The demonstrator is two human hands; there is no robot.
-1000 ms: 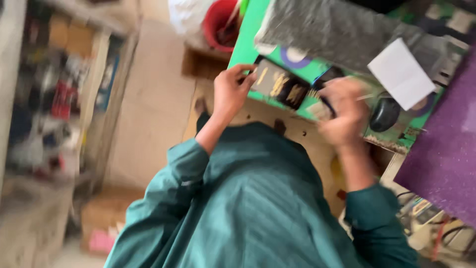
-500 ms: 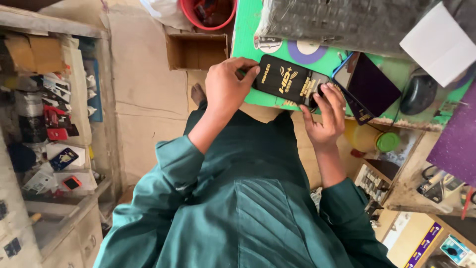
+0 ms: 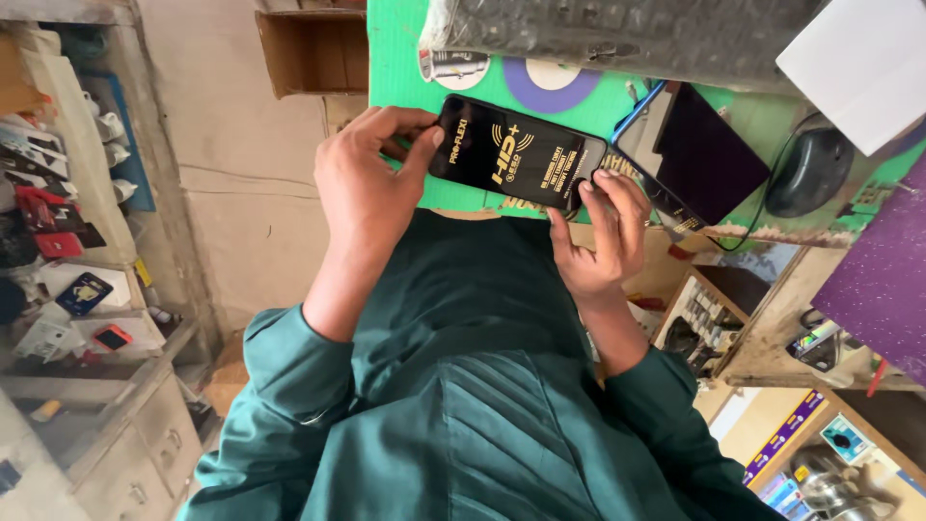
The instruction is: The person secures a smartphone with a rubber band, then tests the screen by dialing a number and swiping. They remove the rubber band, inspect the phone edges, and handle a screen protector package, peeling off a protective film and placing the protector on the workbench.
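Note:
I hold a black phone [image 3: 516,154] with gold print on its glossy front, level over the near edge of a green work mat [image 3: 405,58]. My left hand [image 3: 371,188] grips its left end, thumb and fingers wrapped around the corner. At the phone's lower right corner is my right hand [image 3: 603,236], whose fingertips pinch the edge. Both arms are in dark green sleeves.
On the mat lie a second dark phone in a blue case [image 3: 699,154], a black mouse [image 3: 808,172], a plastic-covered keyboard [image 3: 627,34] and a white card [image 3: 863,63]. An open cardboard box [image 3: 309,48] sits left. Shelves of small goods [image 3: 68,241] stand far left; a parts drawer [image 3: 709,309] is right.
The blurred, swinging view has steadied and come closer. Both hands kept hold of the phone; my right hand slid down to its lower right corner.

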